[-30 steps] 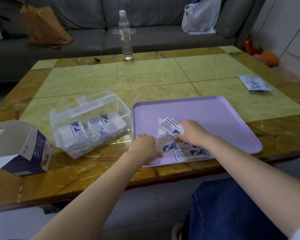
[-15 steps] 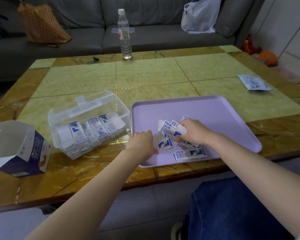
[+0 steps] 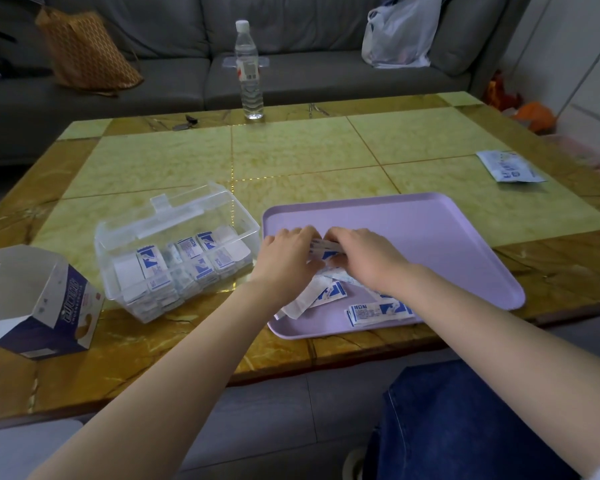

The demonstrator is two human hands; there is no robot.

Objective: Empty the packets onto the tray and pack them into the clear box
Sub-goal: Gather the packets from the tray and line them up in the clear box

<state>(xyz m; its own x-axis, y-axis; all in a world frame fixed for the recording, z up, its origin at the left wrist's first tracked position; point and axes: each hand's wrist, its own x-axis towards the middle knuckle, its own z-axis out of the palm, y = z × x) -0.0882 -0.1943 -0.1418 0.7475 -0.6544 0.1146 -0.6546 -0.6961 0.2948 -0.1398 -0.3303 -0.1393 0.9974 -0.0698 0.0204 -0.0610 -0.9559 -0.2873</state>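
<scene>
A lilac tray (image 3: 430, 223) lies on the table in front of me. Small white-and-blue packets (image 3: 378, 311) are scattered at its near left corner. My left hand (image 3: 284, 258) and my right hand (image 3: 368, 258) meet above that pile and together hold a small stack of packets (image 3: 321, 245) between their fingers. To the left of the tray stands the clear box (image 3: 174, 254), lid open, with several packets stood in rows inside it.
An opened blue-and-white carton (image 3: 35, 303) lies at the table's left edge. A larger flat packet (image 3: 508, 166) rests at the far right. A water bottle (image 3: 248, 71) stands at the table's far edge, before a grey sofa.
Both hands have moved away from me and come together, lifting a stack of packets off the pile. The left hand has come in from the tray's near left edge.
</scene>
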